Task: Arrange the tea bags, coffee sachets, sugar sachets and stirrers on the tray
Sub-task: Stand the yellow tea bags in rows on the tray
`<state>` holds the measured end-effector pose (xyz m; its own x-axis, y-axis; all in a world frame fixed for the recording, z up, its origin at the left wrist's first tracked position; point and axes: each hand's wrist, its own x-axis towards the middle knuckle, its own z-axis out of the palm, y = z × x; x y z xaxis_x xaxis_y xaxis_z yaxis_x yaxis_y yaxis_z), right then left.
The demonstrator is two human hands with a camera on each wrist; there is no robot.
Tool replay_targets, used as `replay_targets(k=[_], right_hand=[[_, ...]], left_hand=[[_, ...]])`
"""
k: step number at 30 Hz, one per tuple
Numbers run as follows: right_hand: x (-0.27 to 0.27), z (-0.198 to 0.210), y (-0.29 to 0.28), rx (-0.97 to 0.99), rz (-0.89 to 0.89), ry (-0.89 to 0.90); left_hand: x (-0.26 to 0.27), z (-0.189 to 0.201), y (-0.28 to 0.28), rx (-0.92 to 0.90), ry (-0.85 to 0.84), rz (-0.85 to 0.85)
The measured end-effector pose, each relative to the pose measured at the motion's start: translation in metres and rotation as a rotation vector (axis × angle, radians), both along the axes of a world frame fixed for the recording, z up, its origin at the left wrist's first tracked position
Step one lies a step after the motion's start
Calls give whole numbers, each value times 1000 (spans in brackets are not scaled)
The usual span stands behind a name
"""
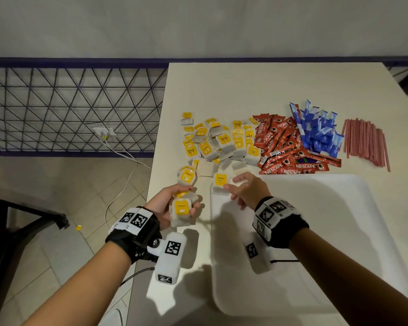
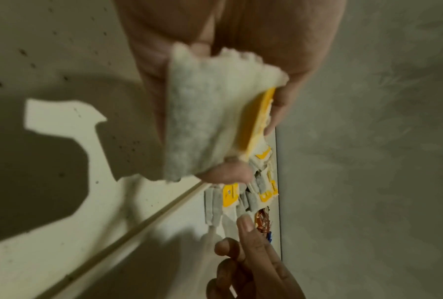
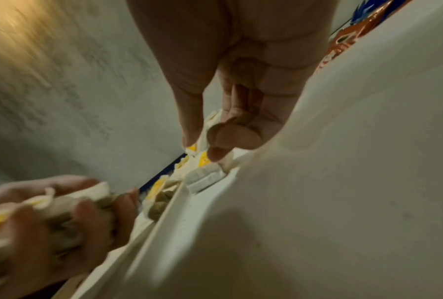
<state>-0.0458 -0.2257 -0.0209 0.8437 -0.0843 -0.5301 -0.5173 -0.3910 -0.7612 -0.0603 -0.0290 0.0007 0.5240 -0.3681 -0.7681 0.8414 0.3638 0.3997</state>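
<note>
My left hand (image 1: 177, 203) grips a stack of tea bags (image 1: 181, 211) with yellow tags, just left of the white tray (image 1: 316, 231); the stack (image 2: 204, 121) fills the left wrist view. One tea bag (image 1: 220, 182) lies in the tray's far left corner. My right hand (image 1: 236, 187) hovers at it with thumb and fingers loosely bent, holding nothing I can see; the right wrist view puts its fingertips (image 3: 215, 155) just above that tea bag (image 3: 204, 179). Behind lie the loose tea bag pile (image 1: 219, 140), red coffee sachets (image 1: 285, 147), blue sugar sachets (image 1: 318, 130) and red stirrers (image 1: 365, 142).
The cream table (image 1: 245, 90) ends at its left edge close to my left hand, with tiled floor (image 1: 57, 196) below. A metal grid fence (image 1: 68, 109), a wall socket with white cables (image 1: 118, 149) and a yellow tag on the floor (image 1: 78, 228) lie left of it.
</note>
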Motion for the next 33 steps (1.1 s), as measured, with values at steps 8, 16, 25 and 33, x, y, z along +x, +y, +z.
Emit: replay_targets(k=[8,16,25,33], right_hand=[[-39,23,20,368,243,232],[-40,21,18,444,116,224],[-36,25,9,462,97,167],[-31,23,6,431,59,137]], left_hand=[[13,-18,-30,29,19,119],[11,-13,-45,-2,-81,291],[7,-13,-22,154,-102,232],[-7,-17,-20,204,-177,-67]])
